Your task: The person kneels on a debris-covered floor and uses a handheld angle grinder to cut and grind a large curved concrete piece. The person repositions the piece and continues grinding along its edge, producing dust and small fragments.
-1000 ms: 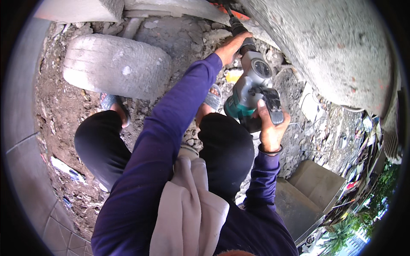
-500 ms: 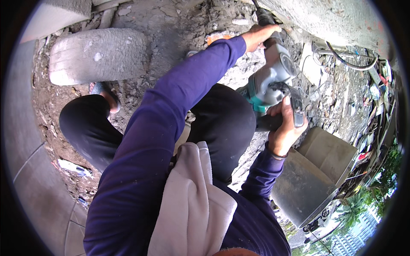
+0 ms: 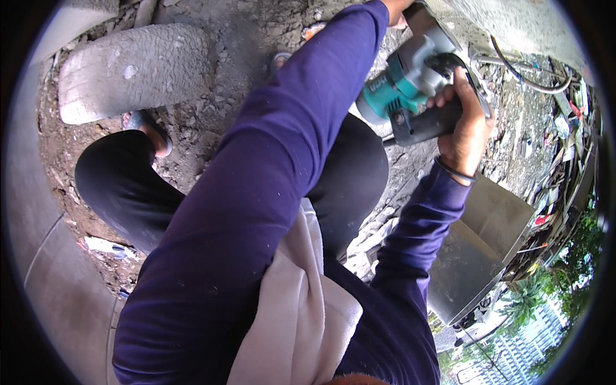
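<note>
We find both hands at a grey and teal power tool [image 3: 414,67], which is at the upper right, just beyond the right knee of the person's black trousers [image 3: 359,163] and above rubble-strewn ground [image 3: 237,58]. The right hand [image 3: 468,135] is closed around the tool's black handle [image 3: 425,125], fingers curled about it and thumb laid along the top. We note a dark band [image 3: 455,172] at that wrist, against the cuff of a purple sleeve [image 3: 410,237].

The left hand [image 3: 399,11] is at the forward part of the tool, cut off by the upper edge of the view; we cannot tell how far its fingers wrap. The tool's front end is also out of view, so we cannot tell what it touches.

A pale cloth [image 3: 298,314] hangs at the person's chest. To the left we record a rough grey block [image 3: 138,70], lying near a sandalled foot [image 3: 154,135], and a paved strip [image 3: 67,282]. To the right are a curved cable [image 3: 536,88], a boxy container [image 3: 459,273] beside the right forearm, and heaped scrap [image 3: 571,170].
</note>
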The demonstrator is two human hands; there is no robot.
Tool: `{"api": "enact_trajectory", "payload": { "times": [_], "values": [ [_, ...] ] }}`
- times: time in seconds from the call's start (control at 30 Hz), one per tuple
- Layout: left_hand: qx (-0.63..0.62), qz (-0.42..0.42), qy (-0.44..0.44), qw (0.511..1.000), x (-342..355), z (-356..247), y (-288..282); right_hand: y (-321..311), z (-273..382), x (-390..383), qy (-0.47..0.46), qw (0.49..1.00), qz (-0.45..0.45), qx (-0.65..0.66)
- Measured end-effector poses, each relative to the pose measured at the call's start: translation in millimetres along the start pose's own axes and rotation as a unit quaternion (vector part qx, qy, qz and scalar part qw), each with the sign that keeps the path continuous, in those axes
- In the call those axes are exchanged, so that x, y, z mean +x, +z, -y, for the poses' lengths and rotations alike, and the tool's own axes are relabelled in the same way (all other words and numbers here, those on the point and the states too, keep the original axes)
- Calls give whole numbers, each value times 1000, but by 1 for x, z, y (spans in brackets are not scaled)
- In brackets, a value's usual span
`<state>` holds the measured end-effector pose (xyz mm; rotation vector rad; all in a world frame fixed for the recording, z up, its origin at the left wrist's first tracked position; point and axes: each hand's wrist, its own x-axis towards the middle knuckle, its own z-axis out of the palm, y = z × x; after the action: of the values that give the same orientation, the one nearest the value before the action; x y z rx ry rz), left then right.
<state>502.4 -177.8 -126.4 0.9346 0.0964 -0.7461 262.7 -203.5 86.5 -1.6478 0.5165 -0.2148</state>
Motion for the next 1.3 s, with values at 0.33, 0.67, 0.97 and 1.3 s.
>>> {"api": "enact_trajectory", "payload": {
  "times": [0.33, 0.67, 0.97, 1.3],
  "values": [
    [-88, 4, 0, 996, 3, -12, 1, 12, 20, 13, 21, 996, 11, -88],
    [-84, 35, 58, 994, -17, -21, -17, 38, 10, 2, -12, 995, 14, -96],
    [-183, -13, 75, 980, 6, -18, -2, 31, 18, 13, 14, 998, 10, -65],
    [-5, -39, 180, 983, 13, -13, -1, 28, 10, 9, -2, 997, 27, -72]
  ]
}}
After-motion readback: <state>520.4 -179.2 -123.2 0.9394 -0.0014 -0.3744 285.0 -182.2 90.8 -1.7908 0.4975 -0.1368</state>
